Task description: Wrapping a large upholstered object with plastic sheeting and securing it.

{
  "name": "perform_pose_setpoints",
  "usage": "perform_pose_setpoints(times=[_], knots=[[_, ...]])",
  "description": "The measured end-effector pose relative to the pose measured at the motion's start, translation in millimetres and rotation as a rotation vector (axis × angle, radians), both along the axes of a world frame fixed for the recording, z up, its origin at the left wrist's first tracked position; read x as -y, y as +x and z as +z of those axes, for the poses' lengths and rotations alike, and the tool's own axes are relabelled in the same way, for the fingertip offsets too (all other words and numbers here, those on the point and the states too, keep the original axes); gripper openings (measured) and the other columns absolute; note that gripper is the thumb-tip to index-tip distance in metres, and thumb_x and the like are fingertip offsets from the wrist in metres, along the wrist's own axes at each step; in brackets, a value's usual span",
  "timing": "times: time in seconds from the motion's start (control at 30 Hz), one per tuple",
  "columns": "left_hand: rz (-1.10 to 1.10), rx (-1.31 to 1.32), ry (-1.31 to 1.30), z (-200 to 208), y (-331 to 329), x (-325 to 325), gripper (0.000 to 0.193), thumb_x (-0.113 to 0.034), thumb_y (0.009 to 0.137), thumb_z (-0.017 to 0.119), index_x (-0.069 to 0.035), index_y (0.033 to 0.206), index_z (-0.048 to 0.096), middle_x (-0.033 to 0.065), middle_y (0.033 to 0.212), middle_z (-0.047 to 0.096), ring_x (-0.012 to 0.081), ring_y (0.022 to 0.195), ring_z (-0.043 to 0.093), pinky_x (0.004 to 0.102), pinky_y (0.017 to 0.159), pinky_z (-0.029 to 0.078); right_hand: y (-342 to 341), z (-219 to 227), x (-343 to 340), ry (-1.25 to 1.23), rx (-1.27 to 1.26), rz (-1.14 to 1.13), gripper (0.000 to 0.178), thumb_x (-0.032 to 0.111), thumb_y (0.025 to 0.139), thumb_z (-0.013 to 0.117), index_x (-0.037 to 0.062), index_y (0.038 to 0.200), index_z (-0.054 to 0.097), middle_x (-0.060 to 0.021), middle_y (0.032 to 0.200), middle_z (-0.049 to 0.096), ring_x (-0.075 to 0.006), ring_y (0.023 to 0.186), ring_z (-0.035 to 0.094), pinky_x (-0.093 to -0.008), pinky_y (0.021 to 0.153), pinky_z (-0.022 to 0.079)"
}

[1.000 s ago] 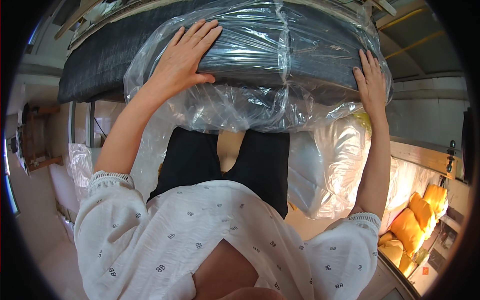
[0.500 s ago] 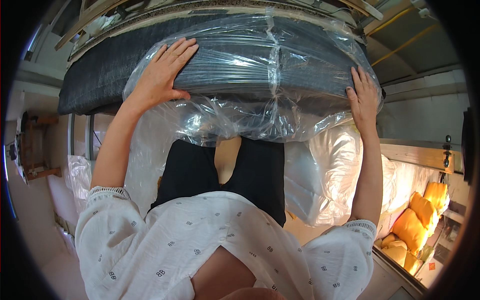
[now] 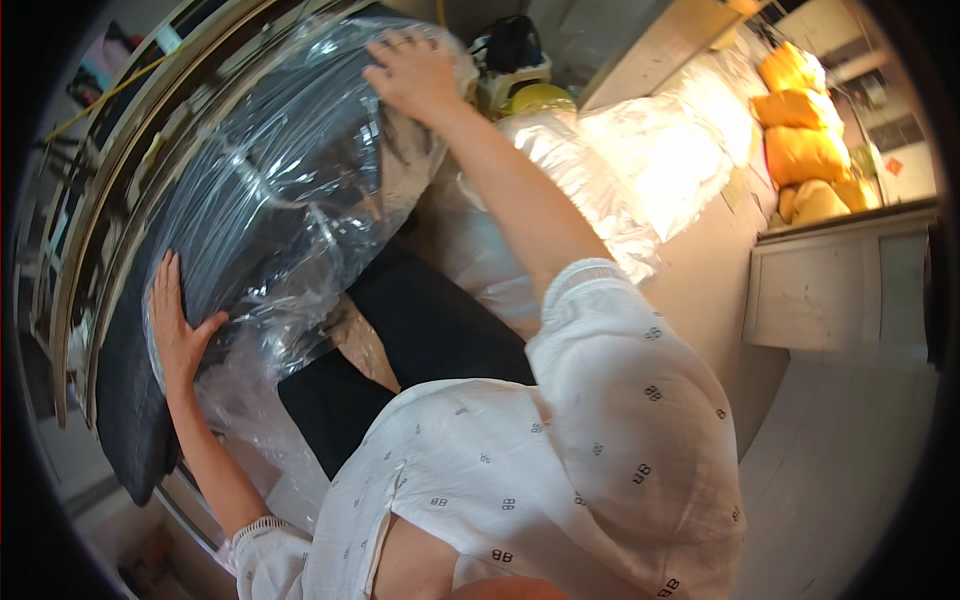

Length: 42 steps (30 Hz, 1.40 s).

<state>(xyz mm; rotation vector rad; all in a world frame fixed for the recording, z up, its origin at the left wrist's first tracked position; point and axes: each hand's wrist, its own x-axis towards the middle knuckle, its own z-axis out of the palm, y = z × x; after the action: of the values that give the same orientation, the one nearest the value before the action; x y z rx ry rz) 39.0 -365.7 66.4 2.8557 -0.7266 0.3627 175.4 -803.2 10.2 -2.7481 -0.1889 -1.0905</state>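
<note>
Clear plastic sheeting (image 3: 285, 200), wrinkled and shiny, is stretched over a long dark fabric-covered padded edge (image 3: 125, 425). A gathered seam crosses the sheeting, and its loose lower part hangs toward my legs. My left hand (image 3: 180, 325) lies on the plastic near its left end, fingers stretched and thumb apart. Toward the far end, my right hand (image 3: 412, 75) rests on the sheeting with its fingers spread. Neither hand grips anything that I can see.
Behind the padding runs a wooden-edged frame (image 3: 70, 270). Bulky pale plastic-wrapped material (image 3: 640, 170) lies to the right, with orange-yellow bundles (image 3: 805, 150) beyond it. A beam (image 3: 660, 50) juts in at the top, near a yellow rounded object (image 3: 540, 98). A grey cabinet (image 3: 800, 290) stands far right.
My view has turned right, so the padded edge now slants across the left side. Both hands remain flat on the plastic, and more of the room at right shows.
</note>
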Motion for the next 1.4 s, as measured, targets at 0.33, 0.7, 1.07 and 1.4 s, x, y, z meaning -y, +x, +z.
perform_pose_setpoints(times=[0.33, 0.7, 1.07, 1.4], knots=[[0.129, 0.220, 0.040, -1.7, -44.6, 17.1, 0.072, -0.019, 0.071, 0.074, -0.008, 0.136, 0.045, 0.0136, 0.142, 0.042, 0.0317, 0.131, 0.039, 0.0454, 0.108, 0.029, -19.0, 24.1, -7.9, 0.030, -0.240, 0.107, 0.042, 0.041, 0.088, 0.050, 0.0118, 0.116, 0.062, -0.0142, 0.120, 0.059, -0.0302, 0.116, 0.051, -0.0476, 0.098, 0.036], [0.960, 0.111, -0.319, -119.3, -261.7, 6.5, 0.086, -0.026, 0.072, 0.075, -0.008, 0.143, 0.029, 0.0149, 0.143, 0.036, 0.0297, 0.134, 0.032, 0.0507, 0.109, 0.024, 98.1, -11.5, 129.0, -0.294, -0.329, 0.500, 0.051, 0.032, 0.100, 0.036, -0.0019, 0.138, 0.038, -0.0200, 0.143, 0.037, -0.0375, 0.131, 0.035, -0.0403, 0.110, 0.025], [0.900, -0.169, -0.846, -218.0, -275.3, -13.3, 0.064, -0.026, 0.081, 0.067, -0.007, 0.136, 0.041, 0.0159, 0.119, 0.057, 0.0357, 0.110, 0.054, 0.0426, 0.090, 0.045, -15.9, 103.3, -106.6, -0.338, -0.029, 0.834, 0.039, 0.016, 0.095, 0.051, 0.0034, 0.132, 0.046, -0.0177, 0.126, 0.047, -0.0300, 0.105, 0.055, -0.0391, 0.082, 0.048], [1.416, -0.159, -0.921, -276.7, -258.4, -70.3, 0.100, -0.043, 0.071, 0.076, 0.000, 0.142, 0.020, 0.0232, 0.137, 0.037, 0.0379, 0.123, 0.041, 0.0440, 0.102, 0.035, -89.3, 70.1, -260.4, -0.430, -0.246, 1.050, 0.073, 0.016, 0.081, 0.072, 0.0137, 0.143, 0.033, -0.0083, 0.121, 0.049, -0.0142, 0.073, 0.045, -0.0280, 0.069, 0.045]])
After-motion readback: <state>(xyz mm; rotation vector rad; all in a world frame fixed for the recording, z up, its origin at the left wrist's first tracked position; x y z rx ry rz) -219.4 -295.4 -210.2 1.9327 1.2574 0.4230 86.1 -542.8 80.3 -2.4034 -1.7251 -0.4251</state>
